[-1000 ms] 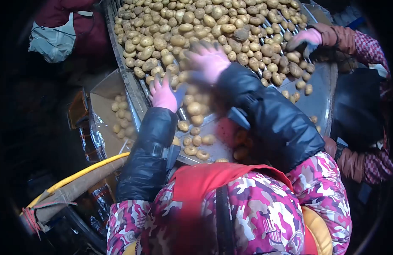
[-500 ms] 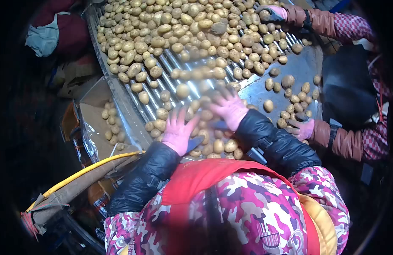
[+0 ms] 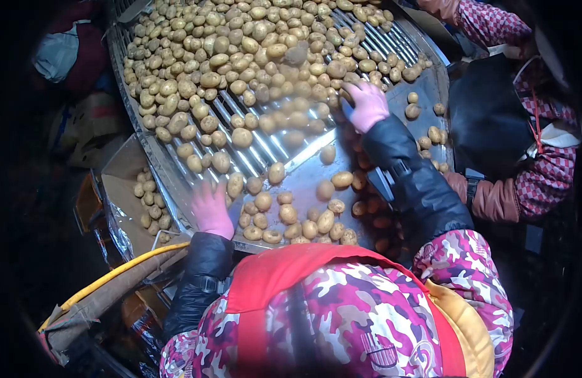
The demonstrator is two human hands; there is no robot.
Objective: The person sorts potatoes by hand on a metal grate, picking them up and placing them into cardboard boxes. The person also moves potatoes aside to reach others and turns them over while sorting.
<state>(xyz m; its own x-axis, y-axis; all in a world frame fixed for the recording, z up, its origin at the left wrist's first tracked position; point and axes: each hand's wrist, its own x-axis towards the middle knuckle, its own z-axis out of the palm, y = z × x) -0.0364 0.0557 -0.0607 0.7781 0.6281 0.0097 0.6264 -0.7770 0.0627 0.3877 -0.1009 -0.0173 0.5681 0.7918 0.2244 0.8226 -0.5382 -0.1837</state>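
Note:
Potatoes [image 3: 221,63] cover much of a sloping rack of metal rollers [image 3: 265,142]. My left hand [image 3: 211,209], in a pink glove, is at the lower left edge of the rack beside some potatoes, its fingers apart and slightly blurred. Farther up, my right hand [image 3: 365,106], also in a pink glove, reaches to the lower right edge of the pile. Its fingers are bent over the potatoes there; their tips are partly hidden, and whether it grips one is unclear. Loose potatoes [image 3: 325,220] lie on the metal tray [image 3: 303,169] between my arms.
At the right, a co-worker's sleeves [image 3: 498,200] reach toward the tray near more potatoes. A carton [image 3: 124,189] with potatoes stands left of the rack, behind a yellow-edged bar [image 3: 114,272]. A dark apron or bag [image 3: 483,110] hangs at the right.
My hands have moved apart, the left one down and leftward, the right one up and rightward. Potatoes in the middle have shifted. The co-worker's hands have gone out of sight.

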